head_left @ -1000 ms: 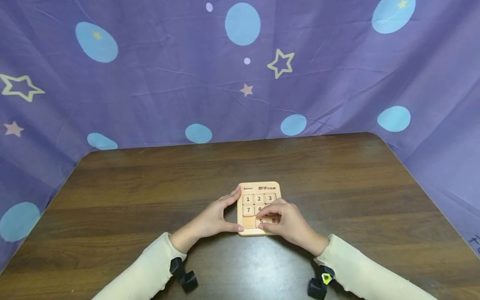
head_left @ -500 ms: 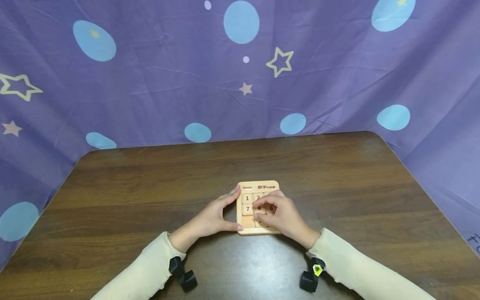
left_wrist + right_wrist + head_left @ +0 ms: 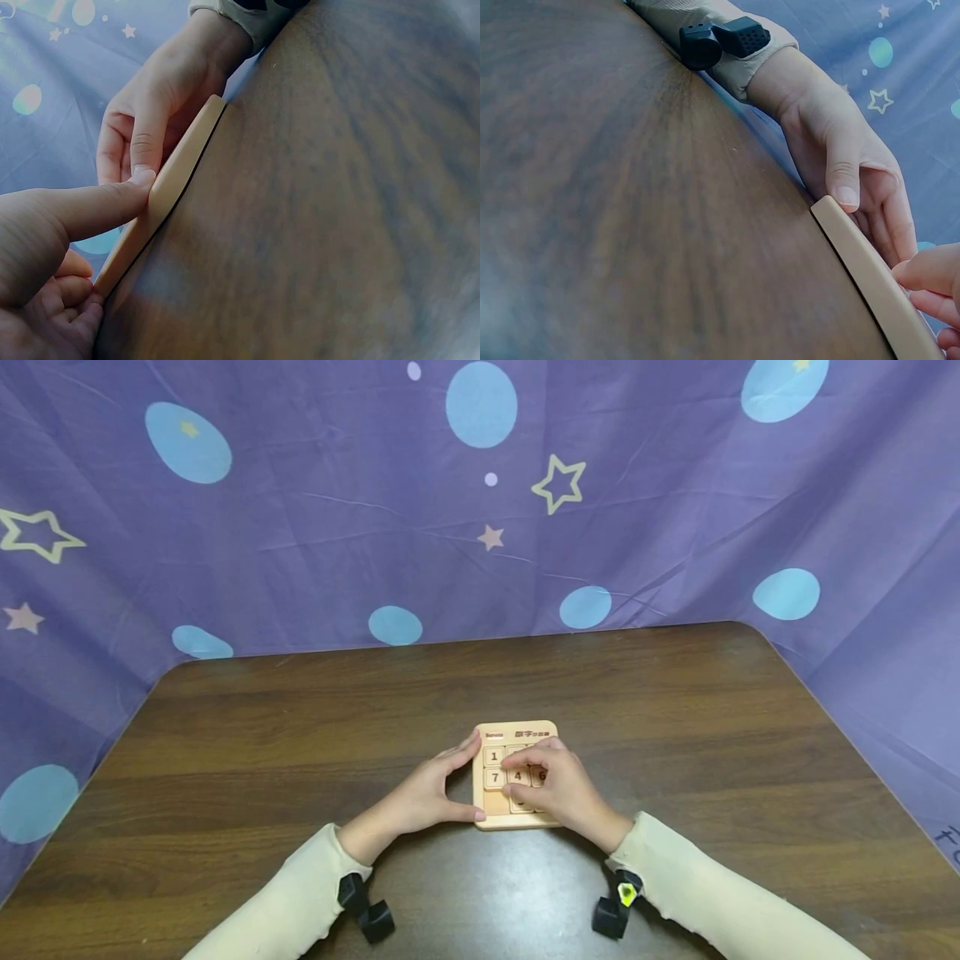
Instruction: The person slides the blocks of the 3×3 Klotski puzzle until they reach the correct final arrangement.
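Head | left hand (image 3: 426,795) grips board (image 3: 478,783), left edge | free slot (image 3: 497,803) below tile 7 (image 3: 494,778)

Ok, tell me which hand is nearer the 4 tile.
Right. The right hand is over the board, the 4 tile showing between thumb and finger; the left hand is at the board's left edge, beyond the 7 tile.

A creased purple cloth (image 3: 322,568) with blue ovals (image 3: 482,404) and pale stars (image 3: 491,537) hangs behind a brown wood-grain table (image 3: 337,718). Pale glare (image 3: 517,885) lights the table's near side.
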`<move>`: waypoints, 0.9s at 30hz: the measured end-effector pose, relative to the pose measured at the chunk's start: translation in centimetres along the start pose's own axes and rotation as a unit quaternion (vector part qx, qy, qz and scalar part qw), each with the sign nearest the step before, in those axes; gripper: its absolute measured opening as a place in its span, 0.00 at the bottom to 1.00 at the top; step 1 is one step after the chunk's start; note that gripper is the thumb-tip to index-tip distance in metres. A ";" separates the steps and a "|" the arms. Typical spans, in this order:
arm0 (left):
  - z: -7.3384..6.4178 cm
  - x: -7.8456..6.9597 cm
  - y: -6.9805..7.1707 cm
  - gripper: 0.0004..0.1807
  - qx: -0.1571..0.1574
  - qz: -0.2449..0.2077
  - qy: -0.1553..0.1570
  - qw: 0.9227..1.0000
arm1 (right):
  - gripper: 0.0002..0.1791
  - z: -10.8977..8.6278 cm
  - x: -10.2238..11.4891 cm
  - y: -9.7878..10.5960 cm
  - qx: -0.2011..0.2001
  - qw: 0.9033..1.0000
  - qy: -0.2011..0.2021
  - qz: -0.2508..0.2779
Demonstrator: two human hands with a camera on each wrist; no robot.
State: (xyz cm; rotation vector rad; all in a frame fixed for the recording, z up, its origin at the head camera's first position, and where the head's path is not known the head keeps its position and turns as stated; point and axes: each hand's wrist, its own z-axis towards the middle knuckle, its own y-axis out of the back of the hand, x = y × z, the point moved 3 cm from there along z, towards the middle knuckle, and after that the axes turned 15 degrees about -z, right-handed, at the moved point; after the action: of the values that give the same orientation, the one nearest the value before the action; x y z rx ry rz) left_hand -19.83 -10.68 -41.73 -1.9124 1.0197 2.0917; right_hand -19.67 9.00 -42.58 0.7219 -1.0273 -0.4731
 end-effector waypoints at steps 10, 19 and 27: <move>0.0 -0.1 0.1 0.54 0.001 0.002 -0.003 1.000 | 0.15 0.0 -0.1 -0.1 0.006 1.000 -0.006 -0.002; 0.2 -0.1 0.2 0.55 0.012 0.010 -0.009 1.000 | 0.15 0.0 -0.2 -0.1 0.003 1.000 -0.005 0.001; 0.0 0.0 0.2 0.55 0.008 0.003 -0.004 1.000 | 0.15 0.0 -0.2 -0.1 0.010 1.000 -0.004 0.002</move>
State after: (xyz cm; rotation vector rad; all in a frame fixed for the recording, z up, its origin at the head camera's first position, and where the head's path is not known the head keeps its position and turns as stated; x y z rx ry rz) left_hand -19.89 -10.84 -41.61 -1.8953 1.0401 2.0859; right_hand -19.72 9.03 -42.78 0.7362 -1.0423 -0.4632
